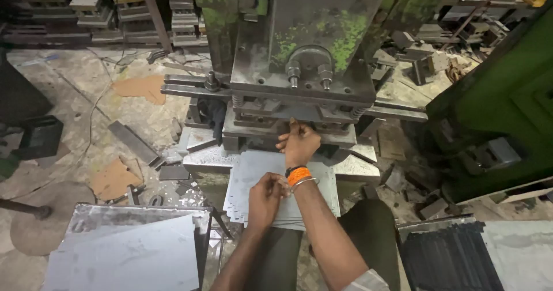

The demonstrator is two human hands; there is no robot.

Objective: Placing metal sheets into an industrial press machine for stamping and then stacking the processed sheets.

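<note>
At the front edge of the press bed [210,159], your two hands work one thin metal sheet [253,173] that lies flat on the bed and overhangs toward your lap. Your right hand [299,143] reaches forward to the sheet's far edge, fingers curled down and pressed together right at the mouth of the die [288,118], seemingly to steady the leading edge under the tooling; whether it pinches the sheet or only presses on it, you cannot tell from this view. Your left hand [264,197] sits at the sheet's near edge, just beside your right wrist, fingers closed over the metal so the overhanging part stays level. The near-left edge of the sheet shows a row of small notches. An orange band [298,176] and a metal bangle circle your right wrist.

Beside your left knee stands a stack of plain grey sheets [124,256] on a metal stand, close enough to reach. By your right knee lies a pile of dark strips [449,256]. Offcuts and metal blocks litter the floor [86,124] around the press.
</note>
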